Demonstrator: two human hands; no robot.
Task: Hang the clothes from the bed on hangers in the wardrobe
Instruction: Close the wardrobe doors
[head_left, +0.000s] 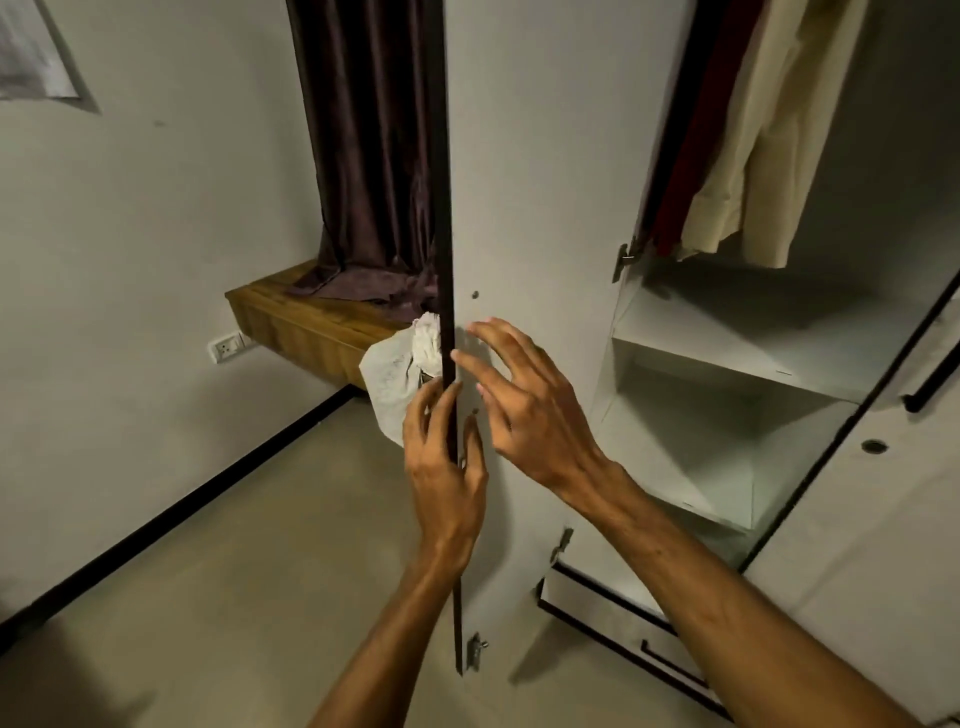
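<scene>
Bedroom, at the open wardrobe door (540, 182), as I follow it through the head camera: the left hand (444, 467) grips the door's dark edge (444, 208), fingers curled round to the outer face and thumb on the pale inner face. The right hand (530, 415) is just beside it with fingers (493, 338) spread and straight, holding nothing; I cannot tell whether their tips touch the panel

A white cloth (389, 384) hangs on the far side of that edge, to the left of both hands. The left hand is the nearer: its fingertips overlap the cloth, though I cannot tell whether they pinch it. The cloth's long axis runs close to vertical, alongside the door edge. Its bunched top is tucked against the edge and its loose end points down toward the floor. I judge that reaching it means going round the edge, not through it

Inside the wardrobe a red garment (696, 156) and a cream garment (769, 156) already hang, long axes vertical, hems pointing down above a bare shelf (727, 353). Their hangers are out of frame, and the bed is not in view
</scene>
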